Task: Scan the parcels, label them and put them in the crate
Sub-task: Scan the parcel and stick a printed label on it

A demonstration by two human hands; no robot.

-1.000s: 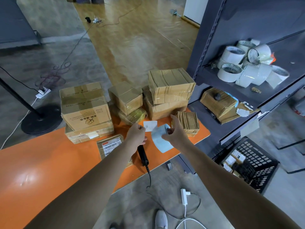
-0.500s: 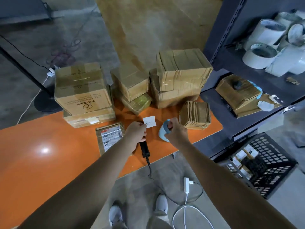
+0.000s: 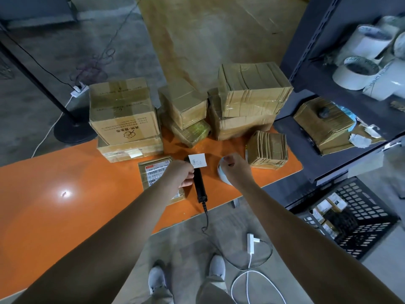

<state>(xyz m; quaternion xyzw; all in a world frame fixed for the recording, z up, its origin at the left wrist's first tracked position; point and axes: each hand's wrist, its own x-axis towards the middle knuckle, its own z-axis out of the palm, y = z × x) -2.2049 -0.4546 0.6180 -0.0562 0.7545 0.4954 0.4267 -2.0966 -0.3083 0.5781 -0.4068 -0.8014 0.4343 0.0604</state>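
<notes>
The left hand (image 3: 177, 174) pinches a small white label (image 3: 197, 160) by its lower edge, its grip clamped on the paper. The label bears a few handwritten characters, too small to read. Below that hand a flat parcel (image 3: 151, 172) lies on the orange surface (image 3: 65, 172). Its printed slip shows a red header, a row of digits and a barcode, partly covered by the wrist. A black scanner (image 3: 199, 185) lies just beside it, between the hands, its cable dropping over the edge.

The right hand (image 3: 235, 170) has its grip curled around a pale roll (image 3: 221, 175) resting on the surface. A big box (image 3: 125, 113) behind carries Chinese print and a leaf mark, seen upside down. More taped parcels (image 3: 252, 88) are stacked alongside.

The black crate (image 3: 372, 238) on the floor at right holds several small boxes (image 3: 333, 200) with white labels. Tape rolls (image 3: 355, 72) sit on the shelf (image 3: 328, 93); their print is unclear.
</notes>
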